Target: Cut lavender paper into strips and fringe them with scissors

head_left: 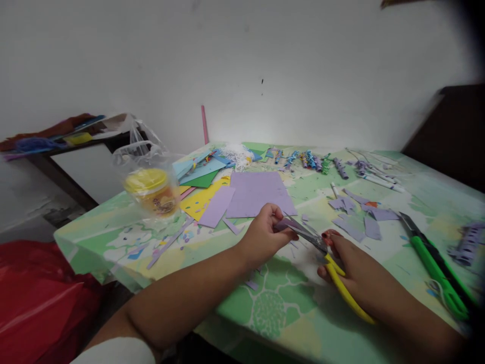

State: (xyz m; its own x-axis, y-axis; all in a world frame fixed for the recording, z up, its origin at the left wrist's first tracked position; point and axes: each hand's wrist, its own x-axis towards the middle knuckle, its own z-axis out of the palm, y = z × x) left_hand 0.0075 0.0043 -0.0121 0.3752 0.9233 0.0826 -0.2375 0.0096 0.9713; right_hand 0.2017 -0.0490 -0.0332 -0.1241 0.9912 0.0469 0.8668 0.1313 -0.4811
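My left hand [268, 230] pinches a small piece of purple paper [281, 225] between thumb and fingers, above the table. Yellow-handled scissors [343, 285] are in my right hand [346, 258], with their blades parted around the paper piece or right beside it; I cannot tell which. Just beyond my left hand lies a large purple sheet [259, 192], with a narrower purple piece [217, 206] to its left. Purple scraps [366, 215] are scattered to the right of the scissors.
A yellow-lidded tub [149, 189] in a clear plastic bag stands at the left. Curled paper rolls [308, 161] line the back. At the right lie a green cutter [432, 263] and a purple roll [469, 245]. Coloured sheets [200, 172] overlap behind the tub.
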